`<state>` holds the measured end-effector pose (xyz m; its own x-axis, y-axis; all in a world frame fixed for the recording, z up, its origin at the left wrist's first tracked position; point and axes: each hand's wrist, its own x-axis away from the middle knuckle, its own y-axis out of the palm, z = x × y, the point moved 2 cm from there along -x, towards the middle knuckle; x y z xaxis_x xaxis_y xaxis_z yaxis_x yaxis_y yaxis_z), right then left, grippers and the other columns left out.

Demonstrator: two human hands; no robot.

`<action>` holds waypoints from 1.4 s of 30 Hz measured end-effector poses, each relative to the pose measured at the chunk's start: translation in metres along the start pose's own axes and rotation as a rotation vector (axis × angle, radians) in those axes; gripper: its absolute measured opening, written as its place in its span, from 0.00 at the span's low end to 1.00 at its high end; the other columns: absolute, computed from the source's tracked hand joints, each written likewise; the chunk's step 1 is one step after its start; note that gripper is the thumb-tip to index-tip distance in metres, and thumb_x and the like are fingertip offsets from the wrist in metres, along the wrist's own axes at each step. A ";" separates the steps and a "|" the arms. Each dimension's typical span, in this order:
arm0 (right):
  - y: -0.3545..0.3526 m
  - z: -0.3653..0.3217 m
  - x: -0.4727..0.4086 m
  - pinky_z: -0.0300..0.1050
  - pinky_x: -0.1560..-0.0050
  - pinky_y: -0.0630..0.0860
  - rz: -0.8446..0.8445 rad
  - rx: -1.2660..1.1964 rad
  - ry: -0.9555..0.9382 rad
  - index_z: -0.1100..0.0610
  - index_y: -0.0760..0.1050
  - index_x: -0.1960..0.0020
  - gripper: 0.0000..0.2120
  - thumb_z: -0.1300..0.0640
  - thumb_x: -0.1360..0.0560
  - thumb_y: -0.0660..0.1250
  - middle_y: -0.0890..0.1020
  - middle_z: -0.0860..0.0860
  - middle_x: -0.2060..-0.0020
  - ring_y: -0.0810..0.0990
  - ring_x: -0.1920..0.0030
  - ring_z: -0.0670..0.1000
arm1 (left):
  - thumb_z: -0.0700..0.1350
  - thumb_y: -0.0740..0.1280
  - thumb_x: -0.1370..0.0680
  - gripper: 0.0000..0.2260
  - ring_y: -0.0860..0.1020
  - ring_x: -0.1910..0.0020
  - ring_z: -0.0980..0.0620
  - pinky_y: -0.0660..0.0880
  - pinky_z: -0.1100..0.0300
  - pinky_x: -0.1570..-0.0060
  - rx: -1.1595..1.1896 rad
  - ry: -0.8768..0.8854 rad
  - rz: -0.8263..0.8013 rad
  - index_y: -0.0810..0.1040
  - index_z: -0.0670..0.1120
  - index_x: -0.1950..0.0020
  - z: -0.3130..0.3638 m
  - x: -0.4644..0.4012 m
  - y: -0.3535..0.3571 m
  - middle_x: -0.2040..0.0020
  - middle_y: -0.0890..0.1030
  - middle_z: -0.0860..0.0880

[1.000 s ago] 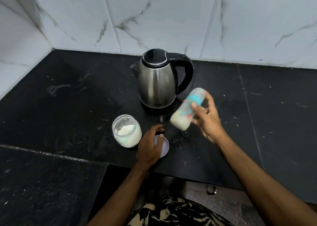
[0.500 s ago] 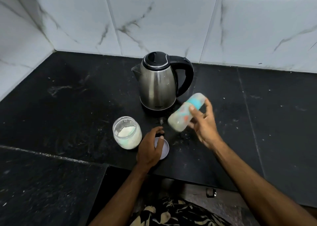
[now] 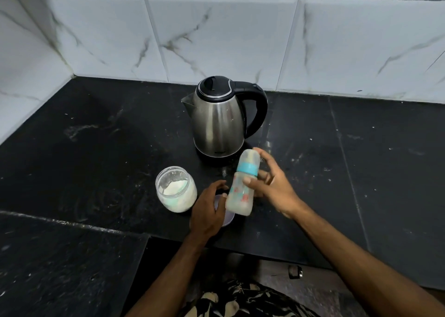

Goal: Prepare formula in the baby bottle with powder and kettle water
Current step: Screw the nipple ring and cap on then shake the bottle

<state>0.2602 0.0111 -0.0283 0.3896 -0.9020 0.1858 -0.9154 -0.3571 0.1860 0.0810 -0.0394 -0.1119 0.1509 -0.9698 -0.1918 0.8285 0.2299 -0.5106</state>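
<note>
You are in the mixing step: your right hand [image 3: 272,191] holds the baby bottle [image 3: 242,184] in the air above the front edge of the worktop [image 3: 96,136], tilted so its capped top leans back toward the kettle [image 3: 220,117]. The grip on it is a light one, thumb across the front of the body below the blue collar and fingers curled round the far side, not a full fist. Your left hand [image 3: 209,210] rests with loosely curled fingers over the lid [image 3: 227,217] lying flat on the worktop; whether it actually pinches the lid or only covers it cannot be told.

By the look of it, powder and water are already in and the top is on, so what remains is probably to finish mixing and set the bottle upright. That calls for a firmer hold round the body, then a clear spot between the kettle and the front edge. The lid under your left hand likely belongs on the powder jar [image 3: 175,189], which stands open just to the left of that hand.

The bottle is translucent, printed with small reddish and blue figures, and shows a cloudy whitish fill in its lower part. Its clear cap sits above the blue collar.
</note>
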 end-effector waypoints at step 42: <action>-0.008 -0.011 -0.005 0.48 0.56 0.82 -0.017 0.034 -0.052 0.44 0.63 0.29 0.34 0.58 0.31 0.72 0.84 0.57 0.47 0.86 0.49 0.54 | 0.54 0.59 0.23 0.19 0.77 0.43 0.62 0.73 0.59 0.41 0.021 -0.025 -0.010 0.75 0.50 0.36 0.001 0.000 0.000 0.45 0.77 0.64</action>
<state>0.2666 0.0209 -0.0202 0.3999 -0.9069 0.1329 -0.9120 -0.3793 0.1560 0.0816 -0.0391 -0.1107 0.1562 -0.9737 -0.1657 0.8409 0.2191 -0.4949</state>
